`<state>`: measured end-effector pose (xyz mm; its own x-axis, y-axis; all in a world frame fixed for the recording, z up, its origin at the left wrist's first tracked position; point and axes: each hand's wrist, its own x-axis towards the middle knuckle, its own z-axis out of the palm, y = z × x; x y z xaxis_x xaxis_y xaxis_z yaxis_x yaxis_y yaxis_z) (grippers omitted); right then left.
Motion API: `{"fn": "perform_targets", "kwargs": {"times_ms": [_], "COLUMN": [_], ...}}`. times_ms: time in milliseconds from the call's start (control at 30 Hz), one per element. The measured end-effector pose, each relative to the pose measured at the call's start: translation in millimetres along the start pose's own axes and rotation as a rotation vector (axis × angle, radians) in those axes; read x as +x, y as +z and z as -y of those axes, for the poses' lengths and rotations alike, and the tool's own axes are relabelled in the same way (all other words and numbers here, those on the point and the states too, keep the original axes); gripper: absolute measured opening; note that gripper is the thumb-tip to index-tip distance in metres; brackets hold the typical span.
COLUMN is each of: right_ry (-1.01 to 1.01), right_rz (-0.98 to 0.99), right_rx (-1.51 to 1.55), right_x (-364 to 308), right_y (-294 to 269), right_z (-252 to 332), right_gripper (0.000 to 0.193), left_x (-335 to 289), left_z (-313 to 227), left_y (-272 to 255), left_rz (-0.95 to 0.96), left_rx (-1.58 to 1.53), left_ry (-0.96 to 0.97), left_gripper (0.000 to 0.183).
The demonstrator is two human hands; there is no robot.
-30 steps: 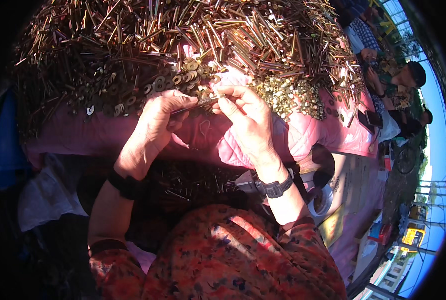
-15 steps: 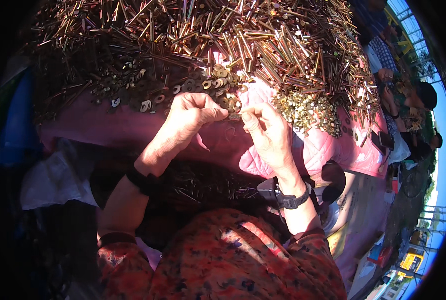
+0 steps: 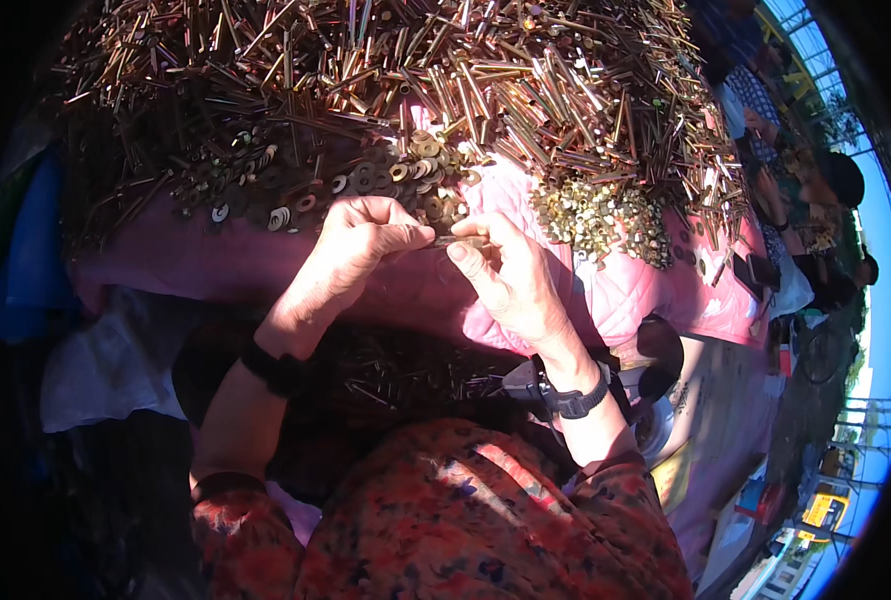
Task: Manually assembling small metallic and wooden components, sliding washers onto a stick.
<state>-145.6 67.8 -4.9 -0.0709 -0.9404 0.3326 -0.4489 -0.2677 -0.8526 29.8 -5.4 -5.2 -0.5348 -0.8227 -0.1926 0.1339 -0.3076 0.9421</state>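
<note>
My left hand and my right hand meet over the near edge of a pink quilted cloth. A thin, short metal rod spans the gap between them, pinched by the left thumb and fingers and by the right fingertips. Its exact kind is too small to make out. Just beyond the left hand lie loose flat washers. A heap of small brass-coloured nuts sits past the right hand.
A large pile of metal rods and tubes covers the far side. More rods lie in shadow below the cloth edge. White plastic hangs at the left, near a blue object. Other people sit at the right.
Both hands have shifted slightly left and down in view, still close together. The rod between them now shows more plainly, with the right fingers drawn a little apart.
</note>
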Motion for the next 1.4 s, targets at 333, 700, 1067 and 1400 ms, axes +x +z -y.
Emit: {"fn": "perform_targets", "kwargs": {"times_ms": [333, 700, 1067, 1400], "right_ry": [0.119, 0.482, -0.146, -0.071], "right_rz": [0.075, 0.284, 0.011, -0.103], "right_rx": [-0.097, 0.163, -0.555, -0.462], "right_x": [2.2, 2.3, 67.5, 69.8], "right_y": [-15.3, -24.7, -5.8, -4.7], "right_z": [-2.4, 6.3, -71.1, -79.9], "right_gripper": [0.032, 0.033, 0.017, 0.014], "left_x": [-1.2, -2.2, 36.1, 26.3], "left_z": [7.4, -1.2, -11.4, -21.3], "left_y": [2.0, 0.3, -60.7, -77.7], "left_rz": [-0.018, -0.009, -0.616, -0.620], "left_rx": [-0.038, -0.056, 1.383, 0.825], "left_ry": [-0.095, -0.169, 0.409, 0.121], "left_gripper": [0.011, 0.011, 0.020, 0.037]}}
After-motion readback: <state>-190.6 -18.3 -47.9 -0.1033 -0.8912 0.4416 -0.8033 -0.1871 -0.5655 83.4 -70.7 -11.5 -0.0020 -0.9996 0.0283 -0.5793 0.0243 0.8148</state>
